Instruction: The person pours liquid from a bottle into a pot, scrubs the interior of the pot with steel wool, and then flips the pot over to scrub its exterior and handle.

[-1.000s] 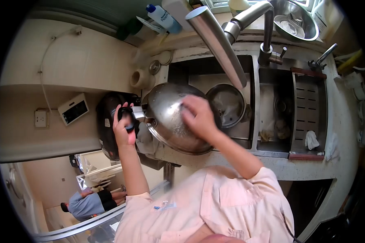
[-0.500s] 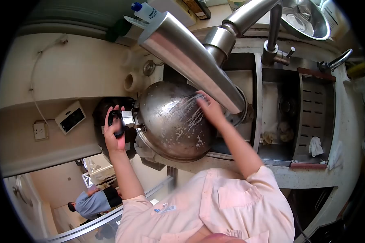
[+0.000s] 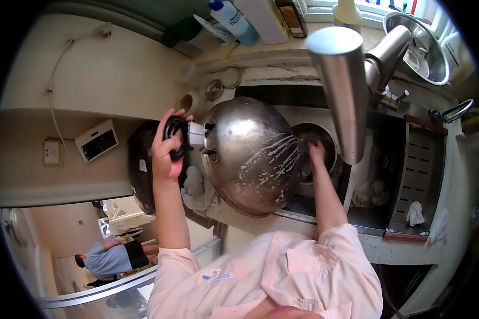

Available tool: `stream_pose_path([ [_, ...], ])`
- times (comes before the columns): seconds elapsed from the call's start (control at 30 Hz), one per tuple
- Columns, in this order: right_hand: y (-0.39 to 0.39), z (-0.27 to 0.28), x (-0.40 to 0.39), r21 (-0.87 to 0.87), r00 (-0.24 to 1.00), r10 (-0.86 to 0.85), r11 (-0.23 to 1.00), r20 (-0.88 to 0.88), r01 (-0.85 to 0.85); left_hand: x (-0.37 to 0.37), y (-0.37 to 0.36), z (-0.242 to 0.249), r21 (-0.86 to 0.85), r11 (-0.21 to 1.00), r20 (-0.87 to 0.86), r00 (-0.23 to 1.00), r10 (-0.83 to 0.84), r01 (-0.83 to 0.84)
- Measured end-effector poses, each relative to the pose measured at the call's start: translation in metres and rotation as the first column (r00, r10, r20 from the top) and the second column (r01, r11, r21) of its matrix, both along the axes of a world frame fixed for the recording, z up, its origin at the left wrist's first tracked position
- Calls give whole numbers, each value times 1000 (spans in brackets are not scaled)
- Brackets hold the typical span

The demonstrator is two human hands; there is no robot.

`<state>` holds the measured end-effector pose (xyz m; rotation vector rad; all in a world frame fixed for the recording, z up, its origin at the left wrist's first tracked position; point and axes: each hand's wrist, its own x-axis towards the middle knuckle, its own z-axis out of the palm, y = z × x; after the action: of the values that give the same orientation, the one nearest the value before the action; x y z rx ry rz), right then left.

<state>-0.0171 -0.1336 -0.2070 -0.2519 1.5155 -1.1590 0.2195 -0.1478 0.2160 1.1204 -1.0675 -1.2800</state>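
Note:
A large metal wok is tipped over the left part of the sink, its rounded underside showing, with streaks of white suds. My left hand is wrapped round the wok's black handle, at the wok's left. Just right of the wok, my right hand reaches into a round metal vessel in the sink. Its fingertips are partly hidden and blurred, so what they hold, if anything, cannot be made out.
A thick metal faucet hangs over the sink, right of my right hand. Bottles and a steel bowl stand along the back. A slotted tray holds a white cloth. A person is beyond the glass, lower left.
My right hand has left the wok's sudsy surface and moved right and down into the round vessel. The faucet now stands further right in view. My left hand keeps the handle.

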Motion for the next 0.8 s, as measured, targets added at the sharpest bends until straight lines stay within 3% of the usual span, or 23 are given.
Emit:
stream_pose_path([
  [0.03,2,10,7,-123,998,-54,991,33,58,-3,-4,2,7,1000,26,1000,7,-8],
  [0.07,5,83,9,-245,992,-103,962,71,118,-2,-8,1,-7,1000,28,999,-26,27],
  [0.13,19,221,-1,-480,991,107,867,-77,-131,-6,-15,4,19,999,0,999,-32,32],
  [0.2,38,299,13,-635,882,23,685,-471,-356,-8,-25,4,38,998,-8,999,-48,48],
  [0.27,40,334,32,-637,707,-17,448,-707,-627,-13,-36,4,42,997,6,998,-69,69],
  [0.37,0,314,36,-681,744,-125,523,-656,-512,-22,-50,4,53,996,43,996,-79,76],
  [0.47,-51,251,14,-465,800,33,799,-600,-382,-23,-60,2,50,995,35,996,-84,82],
  [0.57,-12,289,35,-602,719,-157,680,-677,-418,-13,-68,-3,73,991,-26,994,-109,111],
  [0.6,-2,301,39,-610,695,-129,608,-707,-508,-12,-70,-3,68,989,-3,992,-129,129],
  [0.67,-9,291,35,-660,777,-98,599,-622,-453,-10,-75,-3,62,984,44,984,-171,168],
  [0.73,-40,237,17,-562,936,63,785,-347,-261,-8,-79,-4,61,984,53,984,-172,169],
  [0.77,-44,215,14,-488,957,54,852,-284,-193,-5,-79,-7,64,985,54,985,-166,163],
  [0.8,-37,228,16,-511,921,28,826,-389,-240,-4,-84,-8,63,985,58,984,-166,162],
])
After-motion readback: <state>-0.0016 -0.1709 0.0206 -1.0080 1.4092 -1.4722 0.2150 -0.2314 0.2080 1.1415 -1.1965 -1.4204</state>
